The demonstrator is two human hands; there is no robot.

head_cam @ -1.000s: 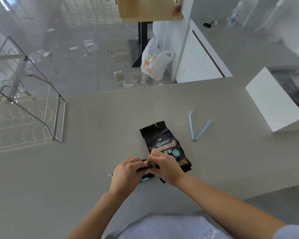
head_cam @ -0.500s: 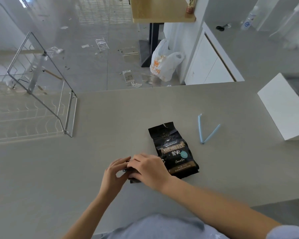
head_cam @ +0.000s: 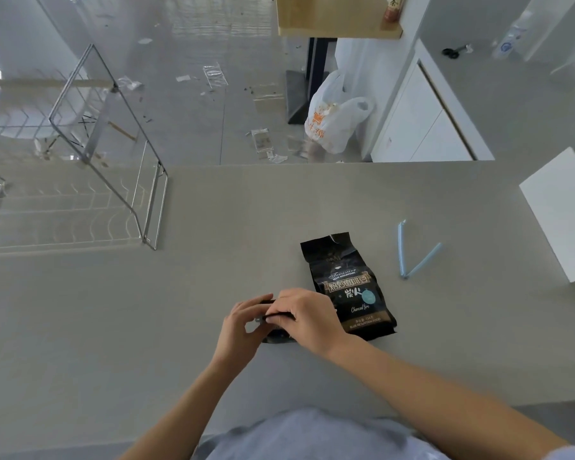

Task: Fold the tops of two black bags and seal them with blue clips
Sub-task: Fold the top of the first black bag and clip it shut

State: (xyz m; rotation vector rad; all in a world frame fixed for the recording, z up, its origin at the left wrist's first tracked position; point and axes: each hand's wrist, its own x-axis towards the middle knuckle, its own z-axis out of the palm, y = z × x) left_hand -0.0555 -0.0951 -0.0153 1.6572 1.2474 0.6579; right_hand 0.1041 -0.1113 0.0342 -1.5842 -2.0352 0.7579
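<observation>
One black coffee bag (head_cam: 347,283) lies flat on the grey counter (head_cam: 213,227), its torn top pointing away from me. Just left of it, a second small black bag (head_cam: 278,338) is mostly hidden under my hands. My left hand (head_cam: 243,327) and my right hand (head_cam: 307,318) pinch its folded top edge together. A pale tip that may be a clip shows between my fingers; I cannot tell for sure. A blue clip (head_cam: 412,255) lies open in a V to the right of the flat bag.
A wire dish rack (head_cam: 113,161) stands on the counter at the left. A white box (head_cam: 565,210) sits at the right edge. Beyond the counter's far edge the floor holds a white plastic bag (head_cam: 336,121) and scattered litter.
Both hands with the small bag have shifted left, away from the flat bag, which now lies fully uncovered. The camera view has drifted left as well.
</observation>
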